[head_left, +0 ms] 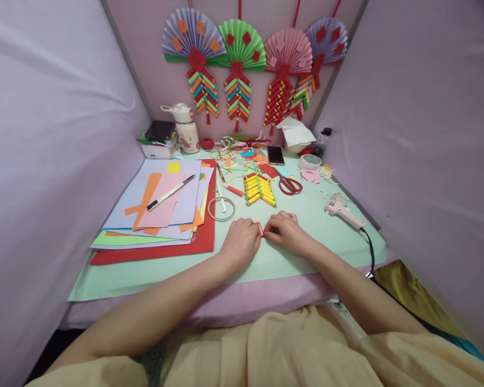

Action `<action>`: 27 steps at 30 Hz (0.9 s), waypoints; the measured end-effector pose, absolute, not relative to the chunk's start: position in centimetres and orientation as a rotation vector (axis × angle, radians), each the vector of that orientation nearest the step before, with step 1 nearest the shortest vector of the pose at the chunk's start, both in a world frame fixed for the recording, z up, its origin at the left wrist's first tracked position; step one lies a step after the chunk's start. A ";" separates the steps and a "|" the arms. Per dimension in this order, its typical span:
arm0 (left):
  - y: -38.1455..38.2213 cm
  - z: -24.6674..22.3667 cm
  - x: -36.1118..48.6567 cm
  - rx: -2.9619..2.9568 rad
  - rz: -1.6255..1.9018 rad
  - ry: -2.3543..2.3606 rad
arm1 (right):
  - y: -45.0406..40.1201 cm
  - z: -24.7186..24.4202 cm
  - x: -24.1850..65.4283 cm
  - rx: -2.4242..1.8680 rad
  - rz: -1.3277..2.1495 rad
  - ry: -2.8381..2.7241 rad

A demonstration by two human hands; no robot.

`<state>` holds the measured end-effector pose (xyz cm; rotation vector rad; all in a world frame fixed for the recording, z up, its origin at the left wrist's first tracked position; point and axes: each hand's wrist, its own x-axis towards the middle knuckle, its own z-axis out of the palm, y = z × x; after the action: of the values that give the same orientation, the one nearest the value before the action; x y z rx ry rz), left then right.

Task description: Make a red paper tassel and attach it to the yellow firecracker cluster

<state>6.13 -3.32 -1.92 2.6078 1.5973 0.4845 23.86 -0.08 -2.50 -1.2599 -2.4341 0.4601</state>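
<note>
Close to the front of the table, a small red paper piece with a pale face lies between my hands. My left hand is closed, its fingers pinching the left side of the piece. From the other side my right hand curls in, its fingertips closed at the right edge of the same piece. Just beyond them rests a herringbone cluster of yellow paper rolls with green ends and red rolls at its top. Red-handled scissors lie to its right, and an orange-red stick to its left.
Coloured paper sheets with a pen on top fill the left side. A ring lies beside them. A glue gun and its cord are at right. Paper scraps, a phone, tape and a bottle stand farther back.
</note>
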 end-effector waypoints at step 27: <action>-3.8 -1.8 6.0 2.658 0.543 1.495 | -0.4 -2.0 24.6 -1.043 0.268 -2.566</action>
<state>6.00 -3.78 -1.81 2.6581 1.4947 0.5428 24.62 -0.45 -2.01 -1.0433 -2.5656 0.2683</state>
